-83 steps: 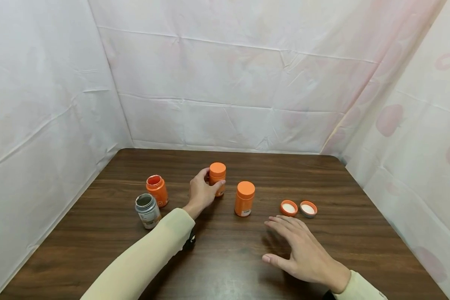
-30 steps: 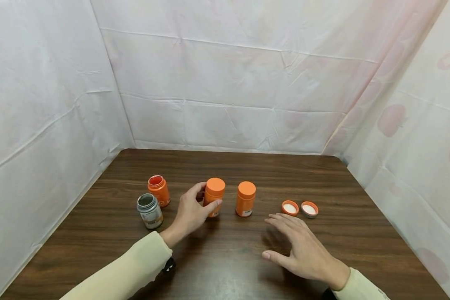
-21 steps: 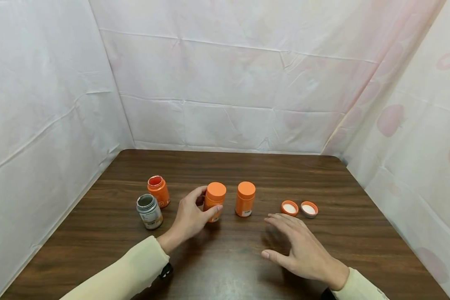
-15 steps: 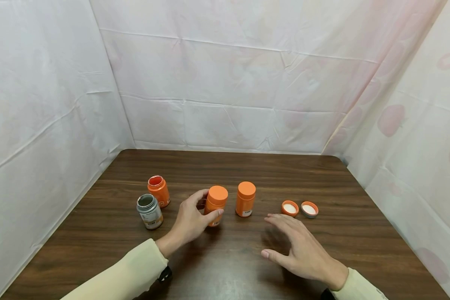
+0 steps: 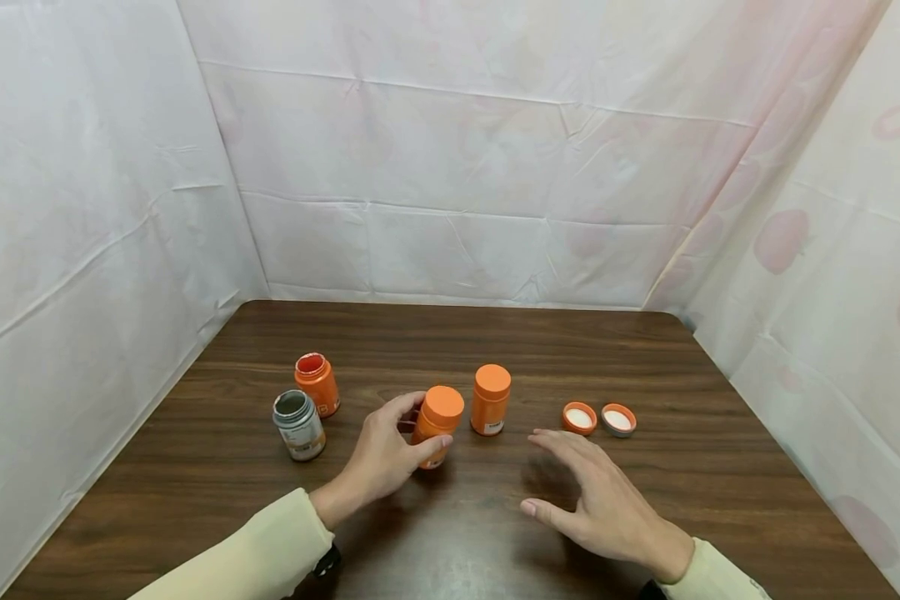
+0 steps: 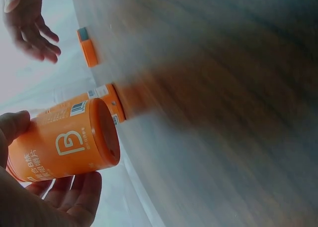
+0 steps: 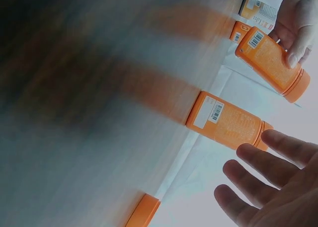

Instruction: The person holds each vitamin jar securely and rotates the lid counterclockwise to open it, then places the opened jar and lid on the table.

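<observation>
The orange jar [image 5: 437, 421] has come closer to the near edge of the table [image 5: 457, 542], and the left hand [image 5: 382, 450] has come back with it. The left hand grips the jar by its sides and holds it up off the table, leaning over. The right hand [image 5: 607, 508] is well apart, to the right of the jar, with its fingers spread and nothing in them. The jar is round and smooth, with white writing and a barcode. A twin jar [image 5: 491, 400] stands upright near it. The table is shiny, stripy brown.
</observation>
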`<state>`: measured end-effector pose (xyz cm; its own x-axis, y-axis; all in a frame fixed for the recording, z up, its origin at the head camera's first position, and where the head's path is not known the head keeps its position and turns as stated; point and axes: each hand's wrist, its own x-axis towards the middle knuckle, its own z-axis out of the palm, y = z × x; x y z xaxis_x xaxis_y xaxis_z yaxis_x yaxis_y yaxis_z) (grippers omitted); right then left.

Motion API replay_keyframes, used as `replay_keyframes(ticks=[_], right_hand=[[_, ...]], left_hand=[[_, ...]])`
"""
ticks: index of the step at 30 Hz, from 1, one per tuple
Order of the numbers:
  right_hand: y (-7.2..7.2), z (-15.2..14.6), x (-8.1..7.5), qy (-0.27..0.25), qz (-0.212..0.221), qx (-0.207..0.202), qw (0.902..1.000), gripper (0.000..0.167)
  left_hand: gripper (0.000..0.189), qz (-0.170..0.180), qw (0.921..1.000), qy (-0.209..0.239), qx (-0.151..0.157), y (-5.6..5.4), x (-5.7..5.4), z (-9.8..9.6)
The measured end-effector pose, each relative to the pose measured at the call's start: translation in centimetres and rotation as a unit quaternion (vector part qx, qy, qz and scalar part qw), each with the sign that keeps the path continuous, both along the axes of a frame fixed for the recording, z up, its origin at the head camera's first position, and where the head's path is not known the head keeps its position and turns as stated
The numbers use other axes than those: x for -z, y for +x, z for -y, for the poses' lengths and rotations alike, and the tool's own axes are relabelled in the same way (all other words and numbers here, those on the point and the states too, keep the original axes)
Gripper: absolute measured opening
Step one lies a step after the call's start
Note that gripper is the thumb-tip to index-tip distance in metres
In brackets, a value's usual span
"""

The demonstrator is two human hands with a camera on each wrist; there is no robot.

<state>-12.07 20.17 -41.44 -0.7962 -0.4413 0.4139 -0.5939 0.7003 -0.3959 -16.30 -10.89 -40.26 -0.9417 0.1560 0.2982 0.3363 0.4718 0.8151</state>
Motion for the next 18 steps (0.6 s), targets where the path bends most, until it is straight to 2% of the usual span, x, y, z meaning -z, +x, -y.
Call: replay_keyframes(ticks=[12,18], right_hand=[[0.1,0.2,0.0,-0.012,0.001,0.002,0.9999,0.071],[0.2,0.2,0.0,-0.017,-0.004,-0.002,0.9998,0.072]], left_hand=[[0.056,-0.009,0.9990,-0.003,0.044,0.9,0.2,-0.5],[0.055,-0.019,0.9976,-0.023,0.063,1.1,0.3,-0.8]])
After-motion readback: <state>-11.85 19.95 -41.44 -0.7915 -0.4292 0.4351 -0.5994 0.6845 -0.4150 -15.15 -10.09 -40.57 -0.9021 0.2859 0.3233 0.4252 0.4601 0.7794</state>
